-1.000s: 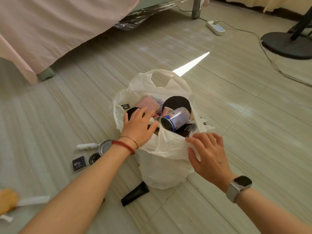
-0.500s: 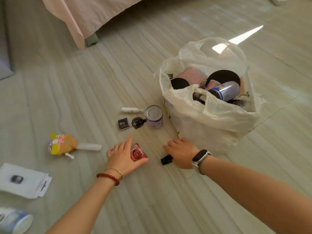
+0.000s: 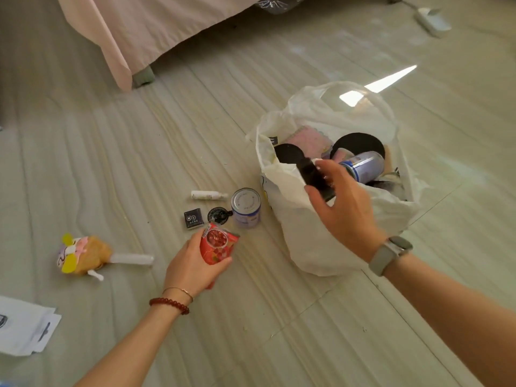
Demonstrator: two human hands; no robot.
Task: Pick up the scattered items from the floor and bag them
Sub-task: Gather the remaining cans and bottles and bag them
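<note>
One white bag (image 3: 321, 247) upright on floor (image 3: 139, 163), already part-filled. Over its mouth, right hand (image 3: 343, 208) pinching one black tube (image 3: 312, 174). Left of bag, left hand (image 3: 192, 266) curled round one red packet (image 3: 217, 244). Beyond, one tin can (image 3: 246, 203), one white tube (image 3: 208, 195), one plush toy (image 3: 83, 254).

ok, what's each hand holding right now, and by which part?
Left hand grips the red snack packet round its lower end. Right hand pinches the black tube near its lower end, over the white plastic bag.
</note>
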